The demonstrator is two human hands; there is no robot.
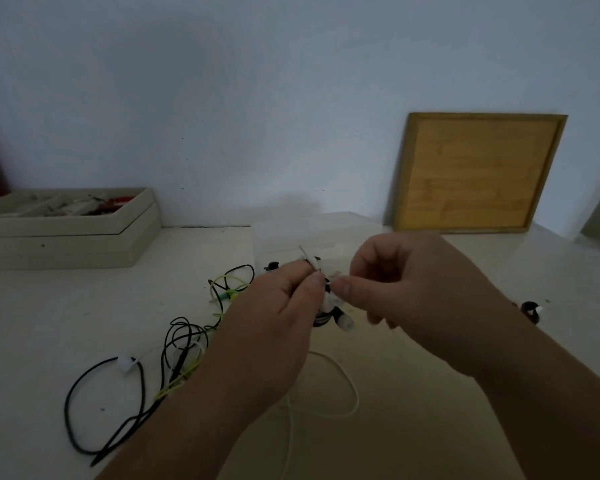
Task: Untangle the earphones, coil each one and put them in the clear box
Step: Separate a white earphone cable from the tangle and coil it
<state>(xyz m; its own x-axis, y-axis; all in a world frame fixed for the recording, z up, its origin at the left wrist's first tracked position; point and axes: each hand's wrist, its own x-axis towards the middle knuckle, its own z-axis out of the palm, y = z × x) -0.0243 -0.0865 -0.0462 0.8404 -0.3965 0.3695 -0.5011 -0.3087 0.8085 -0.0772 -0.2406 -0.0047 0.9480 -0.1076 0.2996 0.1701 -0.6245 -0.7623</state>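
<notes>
Pinching at mid-frame, the left hand (278,317) and right hand (406,292) meet over a small knot of white and black earphone parts (331,308), each grip closed on that bundle between thumb and forefinger. Which strand each finger has is too blurred to tell.

From the bundle a white cord (340,382) loops down onto the worktop (465,410) below the hands. Left of the left wrist lies the rest of the tangle: a black cord (84,386) sweeping in a wide loop at lower left, and a yellow-green cord (227,282) threaded through it just left of the knuckles. A white earbud (125,362) sits on the black loop. Another black-and-white bud (531,310) lies well apart, at the right behind the right forearm.

The clear box (284,237) shows only faintly, just above the hands, so its rim is hard to trace.

These cords will likely handle as light, limp and springy; they should snag on each other and slide through a loose pinch. Pulling hard would probably tighten the knot or strain the thin joints at the buds. Taking hold on the cord just beside a crossing, and feeding a bud or plug end back through, looks the safer way. At least 3 cords seem involved, none coiled yet.
</notes>
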